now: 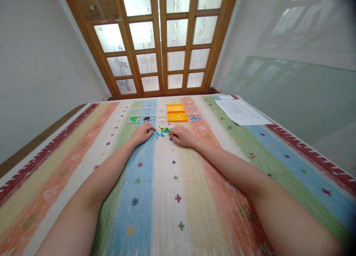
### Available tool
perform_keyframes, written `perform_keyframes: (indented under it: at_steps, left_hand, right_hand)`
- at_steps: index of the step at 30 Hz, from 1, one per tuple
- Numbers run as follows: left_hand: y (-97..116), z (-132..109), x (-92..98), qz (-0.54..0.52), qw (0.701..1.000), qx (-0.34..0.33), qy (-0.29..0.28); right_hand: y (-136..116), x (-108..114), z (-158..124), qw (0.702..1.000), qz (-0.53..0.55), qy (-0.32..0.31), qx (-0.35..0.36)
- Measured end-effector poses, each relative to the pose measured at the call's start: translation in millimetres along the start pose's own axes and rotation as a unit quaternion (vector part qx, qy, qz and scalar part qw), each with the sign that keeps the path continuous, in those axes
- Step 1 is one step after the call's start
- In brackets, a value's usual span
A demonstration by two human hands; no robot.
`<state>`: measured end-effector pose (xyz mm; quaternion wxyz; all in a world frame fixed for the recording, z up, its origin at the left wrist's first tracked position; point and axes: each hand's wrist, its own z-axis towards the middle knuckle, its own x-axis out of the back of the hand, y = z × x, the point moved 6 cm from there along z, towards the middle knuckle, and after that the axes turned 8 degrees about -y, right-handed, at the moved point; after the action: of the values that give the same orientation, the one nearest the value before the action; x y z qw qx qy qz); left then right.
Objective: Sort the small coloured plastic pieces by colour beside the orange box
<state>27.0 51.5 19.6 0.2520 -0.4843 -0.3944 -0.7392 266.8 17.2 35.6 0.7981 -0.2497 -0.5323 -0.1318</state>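
Pieces, small and multicoloured (165, 130), are lying heaped on the striped tablecloth (167, 211). Left hand (144, 133): is curling loosely at their left edge. Right hand (181, 135): is bending its fingers at their right edge. What either is gripping, if anything, is not showing clearly. Yellow box (177, 118): is lying open beyond, clear containers (194, 110) flanking it.

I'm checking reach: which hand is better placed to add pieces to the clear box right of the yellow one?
Probably the right hand: it is at the loose pile, nearer the boxed blue pieces; the left hand is on the pile's other side.
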Motion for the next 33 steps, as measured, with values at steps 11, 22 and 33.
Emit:
perform_keyframes:
  at_steps: [11, 22, 33]
  left_hand:
    - [82.2, -0.6, 12.1, 0.064, 0.992, -0.111, -0.002]
    - [139.0, -11.5, -23.1, 0.112, 0.966, -0.210, -0.100]
    - [31.1, -1.5, 11.2, 0.055, 0.997, -0.034, 0.034]
  right_hand:
    - [17.7, 2.9, -1.5, 0.994, -0.047, 0.039, -0.086]
    - [29.7, 10.7, -5.9, 0.987, -0.036, 0.090, -0.128]
    - [26.6, 12.5, -4.8, 0.987, -0.048, 0.082, -0.128]
